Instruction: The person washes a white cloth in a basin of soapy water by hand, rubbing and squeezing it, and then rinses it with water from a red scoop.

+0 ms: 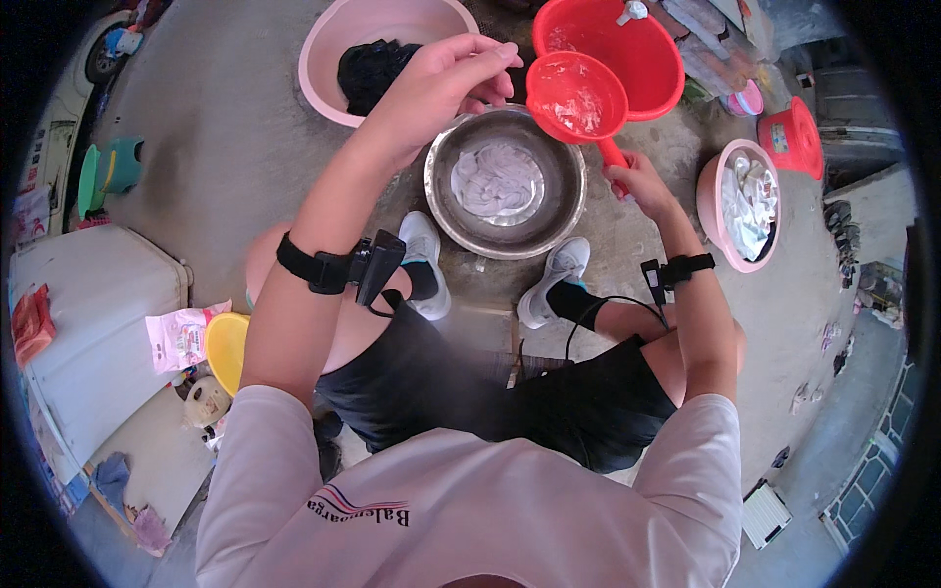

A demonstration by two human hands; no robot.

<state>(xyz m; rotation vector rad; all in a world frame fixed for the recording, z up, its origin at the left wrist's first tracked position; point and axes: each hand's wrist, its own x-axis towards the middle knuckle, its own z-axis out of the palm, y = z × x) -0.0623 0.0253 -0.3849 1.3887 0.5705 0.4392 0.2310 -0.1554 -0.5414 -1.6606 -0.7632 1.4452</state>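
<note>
My right hand point(641, 182) grips the handle of a red plastic water dipper point(577, 99), and water glints in its bowl. The dipper hangs over the right rim of a metal basin point(439, 209), overlapping the near edge of a large red basin point(654, 66) behind. Inside the metal basin lies a bunched pale cloth point(492, 176). My left hand point(463, 81) is raised near the metal basin's far-left rim, fingers loosely curled, with nothing seen in it. Behind that hand a pink basin point(320, 66) holds a dark, crumpled cloth point(373, 72), partly hidden by my forearm.
A white tap point(632, 12) sits above the red basin. To the right are a pink tub point(709, 195) of light cloth point(748, 198) and a lidded red bucket point(786, 140). My shoes flank the metal basin. A yellow basin point(226, 351) and white cabinet point(95, 316) stand left.
</note>
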